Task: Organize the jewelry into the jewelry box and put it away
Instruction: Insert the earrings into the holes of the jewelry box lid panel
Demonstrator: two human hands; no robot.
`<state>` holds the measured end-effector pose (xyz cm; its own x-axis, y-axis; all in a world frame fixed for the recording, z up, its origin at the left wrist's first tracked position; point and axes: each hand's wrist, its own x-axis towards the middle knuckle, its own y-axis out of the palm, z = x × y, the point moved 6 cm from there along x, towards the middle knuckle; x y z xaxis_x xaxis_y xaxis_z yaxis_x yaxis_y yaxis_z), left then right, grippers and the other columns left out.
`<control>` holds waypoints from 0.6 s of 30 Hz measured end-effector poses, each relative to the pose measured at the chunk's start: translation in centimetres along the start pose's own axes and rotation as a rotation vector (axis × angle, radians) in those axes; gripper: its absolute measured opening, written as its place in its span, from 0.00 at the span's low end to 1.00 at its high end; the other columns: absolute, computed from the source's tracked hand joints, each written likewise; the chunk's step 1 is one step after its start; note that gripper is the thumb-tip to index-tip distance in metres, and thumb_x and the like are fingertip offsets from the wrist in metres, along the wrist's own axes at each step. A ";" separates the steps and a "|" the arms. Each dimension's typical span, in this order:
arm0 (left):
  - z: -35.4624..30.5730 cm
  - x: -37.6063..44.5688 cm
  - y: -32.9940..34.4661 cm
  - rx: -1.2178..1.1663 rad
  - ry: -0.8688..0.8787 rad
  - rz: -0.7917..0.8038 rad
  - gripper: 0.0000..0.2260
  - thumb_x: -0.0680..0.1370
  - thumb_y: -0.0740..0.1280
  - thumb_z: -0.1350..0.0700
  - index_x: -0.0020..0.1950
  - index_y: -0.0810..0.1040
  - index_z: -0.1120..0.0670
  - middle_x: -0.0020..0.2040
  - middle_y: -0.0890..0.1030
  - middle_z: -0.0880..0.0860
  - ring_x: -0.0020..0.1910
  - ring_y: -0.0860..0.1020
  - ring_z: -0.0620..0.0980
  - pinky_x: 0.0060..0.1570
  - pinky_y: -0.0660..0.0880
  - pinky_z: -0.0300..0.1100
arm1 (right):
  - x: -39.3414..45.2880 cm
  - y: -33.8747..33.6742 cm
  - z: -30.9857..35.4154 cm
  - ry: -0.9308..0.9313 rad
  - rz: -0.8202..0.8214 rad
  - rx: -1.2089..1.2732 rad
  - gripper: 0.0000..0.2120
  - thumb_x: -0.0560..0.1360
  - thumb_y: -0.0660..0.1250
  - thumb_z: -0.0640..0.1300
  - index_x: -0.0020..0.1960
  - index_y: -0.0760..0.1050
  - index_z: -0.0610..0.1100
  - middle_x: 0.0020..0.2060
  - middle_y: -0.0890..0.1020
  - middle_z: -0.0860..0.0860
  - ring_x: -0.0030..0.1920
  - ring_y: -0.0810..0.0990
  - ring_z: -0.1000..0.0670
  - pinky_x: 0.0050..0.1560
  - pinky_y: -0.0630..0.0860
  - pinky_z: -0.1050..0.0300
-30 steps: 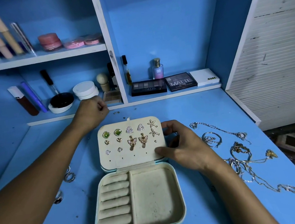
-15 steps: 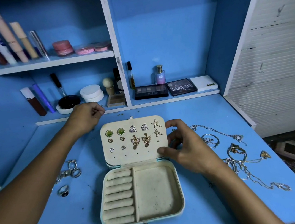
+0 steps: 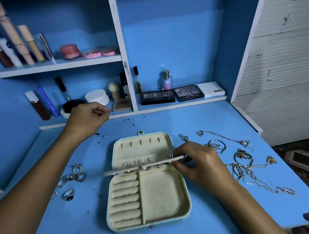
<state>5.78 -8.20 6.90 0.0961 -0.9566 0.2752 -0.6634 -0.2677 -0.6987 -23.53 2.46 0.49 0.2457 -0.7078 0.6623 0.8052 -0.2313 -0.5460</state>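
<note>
We are at a blue tabletop (image 3: 198, 119) with the box (image 3: 148, 197) open in the middle, its lid (image 3: 142, 147) lying back flat. Our right hand (image 3: 196, 162) pinches the earring panel (image 3: 144, 166) by its right edge; we see the panel edge-on, blurred, between lid and base. Our left hand (image 3: 87, 119) hovers near the shelf with fingertips pressed together; whether it holds anything we cannot tell. We judge the step to be swinging the panel to reach the lid's hooks. Chains (image 3: 249, 165) lie tangled right of the box, rings (image 3: 73, 177) left, none in the tray. Next we would need to settle the panel, then lift one chain free of the tangle.
</note>
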 end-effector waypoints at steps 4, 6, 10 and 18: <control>-0.2 -0.6 -0.3 -0.035 0.005 0.006 0.05 0.77 0.71 0.61 0.47 0.82 0.51 0.45 0.84 0.50 0.45 0.81 0.44 0.45 0.76 0.30 | -0.4 0.0 0.0 -0.030 -0.014 -0.063 0.04 0.73 0.72 0.43 0.46 0.83 0.44 0.39 0.82 0.53 0.38 0.80 0.54 0.35 0.78 0.57; -0.2 -0.8 -0.2 -0.040 0.011 0.034 0.03 0.78 0.70 0.59 0.48 0.82 0.52 0.45 0.84 0.50 0.46 0.82 0.46 0.47 0.77 0.34 | -0.5 -0.1 0.0 -0.027 -0.025 -0.069 0.05 0.72 0.73 0.43 0.46 0.84 0.43 0.38 0.83 0.53 0.38 0.81 0.53 0.36 0.78 0.57; -0.6 -1.7 0.4 -0.048 0.024 0.094 0.03 0.79 0.69 0.57 0.47 0.82 0.51 0.43 0.84 0.51 0.46 0.82 0.49 0.47 0.77 0.40 | -0.6 -0.2 0.1 0.011 -0.047 -0.035 0.06 0.71 0.73 0.45 0.45 0.85 0.43 0.38 0.84 0.53 0.36 0.82 0.53 0.35 0.79 0.56; -2.3 -3.3 2.8 -0.095 0.059 0.270 0.02 0.77 0.71 0.54 0.45 0.83 0.49 0.41 0.84 0.47 0.43 0.82 0.44 0.47 0.78 0.38 | -0.7 -0.5 0.4 -0.020 -0.054 -0.018 0.11 0.72 0.70 0.50 0.44 0.84 0.43 0.37 0.84 0.53 0.36 0.83 0.54 0.36 0.79 0.58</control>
<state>1.86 -5.49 5.55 -0.1348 -0.9827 0.1274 -0.7262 0.0104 -0.6874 -23.88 3.36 0.53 0.2129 -0.6809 0.7007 0.8078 -0.2808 -0.5183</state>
